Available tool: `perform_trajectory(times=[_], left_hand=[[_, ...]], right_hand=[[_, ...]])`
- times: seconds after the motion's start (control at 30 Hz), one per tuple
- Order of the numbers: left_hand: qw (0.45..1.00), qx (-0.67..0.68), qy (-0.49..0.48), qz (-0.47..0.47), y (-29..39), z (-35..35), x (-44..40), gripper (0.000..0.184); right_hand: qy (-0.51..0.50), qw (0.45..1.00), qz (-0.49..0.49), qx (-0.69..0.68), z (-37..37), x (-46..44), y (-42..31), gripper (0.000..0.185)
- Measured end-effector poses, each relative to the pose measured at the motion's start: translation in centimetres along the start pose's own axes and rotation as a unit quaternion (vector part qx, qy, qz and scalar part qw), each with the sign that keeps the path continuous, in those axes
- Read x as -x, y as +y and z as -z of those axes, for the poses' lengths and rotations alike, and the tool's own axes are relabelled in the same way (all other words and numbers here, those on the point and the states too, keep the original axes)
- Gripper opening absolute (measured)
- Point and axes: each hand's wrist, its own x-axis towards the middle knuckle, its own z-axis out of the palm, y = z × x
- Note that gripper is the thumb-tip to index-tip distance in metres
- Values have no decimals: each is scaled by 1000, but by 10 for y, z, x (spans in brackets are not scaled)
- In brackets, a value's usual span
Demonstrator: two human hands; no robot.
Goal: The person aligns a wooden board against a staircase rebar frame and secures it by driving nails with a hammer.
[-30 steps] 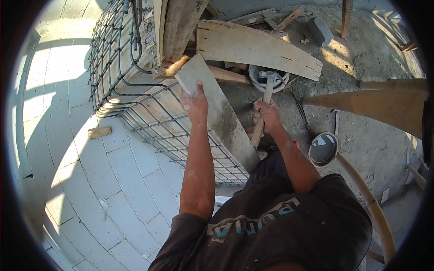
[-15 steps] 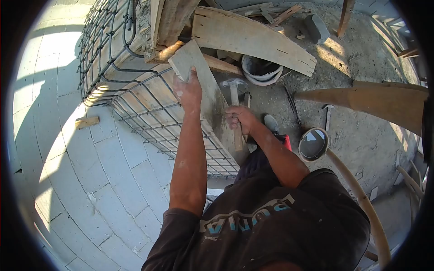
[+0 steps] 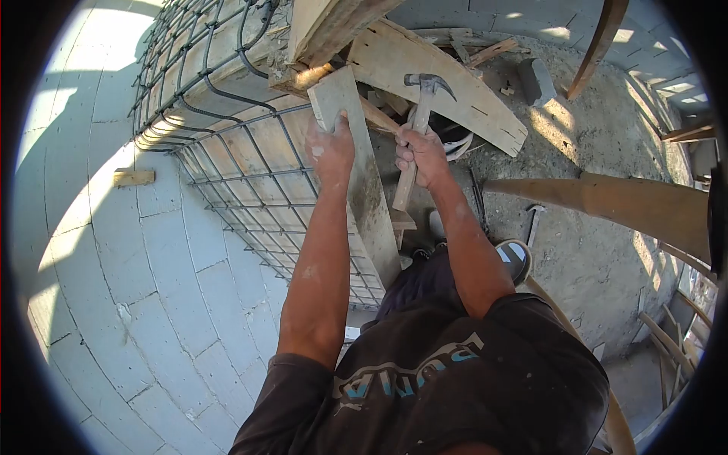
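Observation:
My right hand [image 3: 425,155] is wrapped round the wooden handle of a claw hammer [image 3: 422,114]. The hammer stands with its steel head up, apart from the board. My left hand [image 3: 331,148] grips the upper part of a long grey wooden board [image 3: 370,201], its thumb on the broad face and its fingers at the left edge, partly hidden. That board lies along the edge of the formwork, beside a grid of steel rebar [image 3: 262,171].
Behind the hammer lies a wide plywood piece [image 3: 455,83] over a bucket [image 3: 455,140]. A wooden post [image 3: 637,201] juts in from the right. Another hammer [image 3: 535,224] lies on the floor near a round container [image 3: 514,259]. Pale block wall [image 3: 167,280] fills the left.
My right hand has raised the hammer away from the board, and its blurred head is now sharp. My left hand keeps its hold on the board. The whole view has shifted slightly.

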Motion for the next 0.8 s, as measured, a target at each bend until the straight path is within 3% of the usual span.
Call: perform_trajectory(times=[0.13, 0.3, 0.4, 0.8], left_hand=[[1000, 24, -5, 15, 3, 1, 0, 28], [999, 29, -1, 18, 2, 1, -1, 28], [1000, 3, 13, 19, 10, 3, 1, 29], [998, 4, -17, 67, -4, -2, -3, 35]], right_hand=[[-9, 998, 64, 21, -37, -41, -33, 10], [-14, 993, 54, 106, -73, -82, -22, 14], [60, 978, 36, 195, -68, -94, -15, 18], [56, 989, 92, 102, -75, -84, -7, 22]])
